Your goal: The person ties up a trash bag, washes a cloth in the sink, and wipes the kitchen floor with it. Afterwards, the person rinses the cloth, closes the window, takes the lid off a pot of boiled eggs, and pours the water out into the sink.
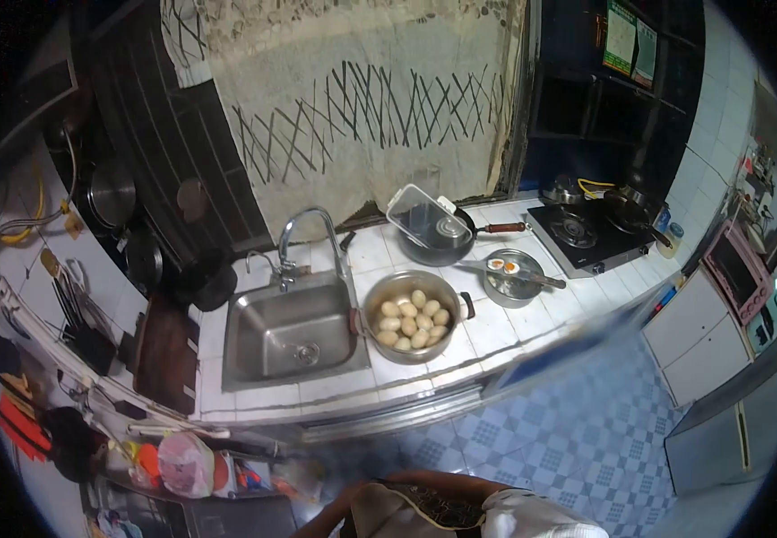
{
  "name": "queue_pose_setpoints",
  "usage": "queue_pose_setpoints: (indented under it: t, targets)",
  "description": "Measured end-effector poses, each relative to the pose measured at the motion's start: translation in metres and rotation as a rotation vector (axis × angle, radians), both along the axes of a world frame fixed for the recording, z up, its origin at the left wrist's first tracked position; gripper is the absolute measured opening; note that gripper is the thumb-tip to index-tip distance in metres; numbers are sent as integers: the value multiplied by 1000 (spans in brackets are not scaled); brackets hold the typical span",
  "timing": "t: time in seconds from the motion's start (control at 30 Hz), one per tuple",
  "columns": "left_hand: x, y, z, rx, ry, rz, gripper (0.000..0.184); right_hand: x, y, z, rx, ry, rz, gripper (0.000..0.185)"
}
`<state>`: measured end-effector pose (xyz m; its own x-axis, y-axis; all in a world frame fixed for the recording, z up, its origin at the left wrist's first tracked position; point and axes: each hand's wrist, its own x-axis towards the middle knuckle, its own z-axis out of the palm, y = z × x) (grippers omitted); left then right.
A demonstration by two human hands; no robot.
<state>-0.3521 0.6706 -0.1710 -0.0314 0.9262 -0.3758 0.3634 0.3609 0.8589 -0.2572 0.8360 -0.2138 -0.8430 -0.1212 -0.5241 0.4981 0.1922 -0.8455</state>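
Observation:
Low at the bottom edge, my right arm (pixel 460 485) bends across the front of my body, and my left arm (pixel 328 514) comes up toward it. Fingers of both hands are hidden, so I cannot see whether they hold anything. On the tiled counter ahead, beyond my hands, stands a steel pot (pixel 387 350) with several whole eggs (pixel 419 323) in it. To its right, a knife (pixel 545 281) lies across a smaller metal bowl (pixel 514 300), with a halved egg (pixel 503 265) on the blade.
A steel sink (pixel 263 327) with a tap (pixel 310 215) is left of the pot. Behind stands a dark pan (pixel 433 255) with a clear plastic container (pixel 411 215) on it. A gas stove (pixel 577 233) holds a frying pan (pixel 626 213). Knives stand in a block (pixel 88 345) at left.

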Motion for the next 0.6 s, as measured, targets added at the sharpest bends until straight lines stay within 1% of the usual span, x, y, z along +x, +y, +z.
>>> queue_pose_setpoints:
  t: [0.23, 0.37, 0.4, 0.47, 0.5, 0.53, 0.57, 0.6]
  targets:
    - [-20, -3, 62, 92, -78, 122, 25, -25, -17, 23, -79, -34, -139, 28]
    - [-40, 6, 126, 194, -148, 151, 21, -23, -13, 46, -171, 11, -288, 27]
    - [-47, 8, 145, 160, -258, 174, 17, -18, -11, 57, -241, 33, -357, 27]
    - [-69, 15, 134, 290, -323, 229, 28, -9, 3, 88, -432, 94, -517, 26]
    - [-91, 20, 117, 268, -99, 92, 38, -5, 12, 106, -552, 132, -616, 26]
    - [-95, 30, 145, 523, 124, 71, 46, -2, 25, 124, -618, 167, -697, 26]
    - [-92, 39, 180, 463, -30, 152, 40, -10, 35, 133, -586, 196, -729, 26]
    - [-86, 47, 210, 404, -183, 232, 35, -21, 53, 113, -280, 258, -607, 27]
